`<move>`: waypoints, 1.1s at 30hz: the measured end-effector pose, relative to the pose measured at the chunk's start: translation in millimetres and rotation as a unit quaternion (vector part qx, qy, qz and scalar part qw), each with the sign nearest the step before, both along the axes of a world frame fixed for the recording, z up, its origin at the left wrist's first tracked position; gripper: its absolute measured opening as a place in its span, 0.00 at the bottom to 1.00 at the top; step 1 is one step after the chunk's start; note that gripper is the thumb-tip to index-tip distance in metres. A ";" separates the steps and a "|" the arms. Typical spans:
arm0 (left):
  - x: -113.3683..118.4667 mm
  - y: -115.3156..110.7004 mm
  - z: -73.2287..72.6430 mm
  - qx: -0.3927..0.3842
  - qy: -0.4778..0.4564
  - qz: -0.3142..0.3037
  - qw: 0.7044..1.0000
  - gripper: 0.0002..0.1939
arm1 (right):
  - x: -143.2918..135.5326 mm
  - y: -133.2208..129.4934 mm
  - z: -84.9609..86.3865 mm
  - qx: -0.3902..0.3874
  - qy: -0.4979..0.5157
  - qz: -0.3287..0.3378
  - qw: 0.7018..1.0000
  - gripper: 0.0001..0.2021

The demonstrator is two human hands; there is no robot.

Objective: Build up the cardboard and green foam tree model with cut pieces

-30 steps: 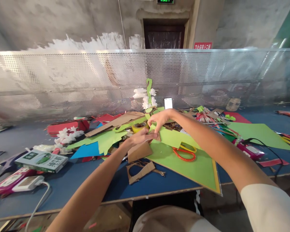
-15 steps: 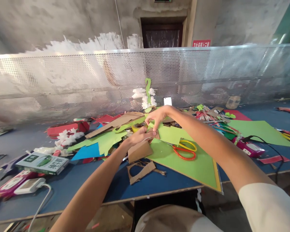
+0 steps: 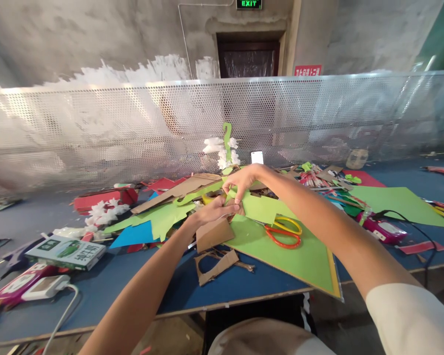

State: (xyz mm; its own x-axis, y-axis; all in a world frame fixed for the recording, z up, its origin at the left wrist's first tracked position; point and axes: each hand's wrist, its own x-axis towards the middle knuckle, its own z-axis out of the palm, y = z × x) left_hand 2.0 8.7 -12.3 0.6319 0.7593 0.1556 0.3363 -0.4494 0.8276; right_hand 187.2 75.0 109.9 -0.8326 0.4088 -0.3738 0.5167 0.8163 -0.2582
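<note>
Both hands meet over the middle of the blue table. My left hand (image 3: 213, 211) is closed on a small piece of cardboard and green paper, its fingers pointing right. Coming in from above, my right hand (image 3: 243, 181) pinches the green paper (image 3: 259, 208) at its left end. Scissors (image 3: 284, 231) with red and yellow handles lie under the right part of that paper, on a larger green sheet (image 3: 286, 254). A brown cardboard piece (image 3: 214, 234) is just below my left hand.
A perforated metal screen (image 3: 140, 128) stands behind the table (image 3: 192, 291). To the left are a milk box (image 3: 66, 251), white paper flowers (image 3: 105, 212) and a white charger (image 3: 46, 287). A phone (image 3: 257, 157) stands at the back; a purple device (image 3: 383, 230) sits right.
The view has tilted up slightly, showing more of the exit sign. My hands keep nearly the same place; my left fingers look slightly straighter against the piece.
</note>
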 end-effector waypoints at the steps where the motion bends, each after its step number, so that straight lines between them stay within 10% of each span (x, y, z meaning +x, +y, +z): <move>1: -0.5 0.8 -0.4 0.003 0.001 0.000 1.000 0.24 | -0.2 -0.4 0.3 0.002 0.002 -0.001 1.000 0.33; 33: -6.3 9.2 -3.2 0.054 0.019 -0.017 0.998 0.25 | -13.5 -16.6 5.5 0.068 -0.013 -0.031 0.997 0.27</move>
State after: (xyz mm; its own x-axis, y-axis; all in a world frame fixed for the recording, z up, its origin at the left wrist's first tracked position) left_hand -4.2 17.9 -15.5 0.6641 0.7173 0.2111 0.3492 -0.5471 0.7607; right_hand 173.6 58.4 115.4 -0.7951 0.5077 -0.3318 0.5721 0.8094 -0.1326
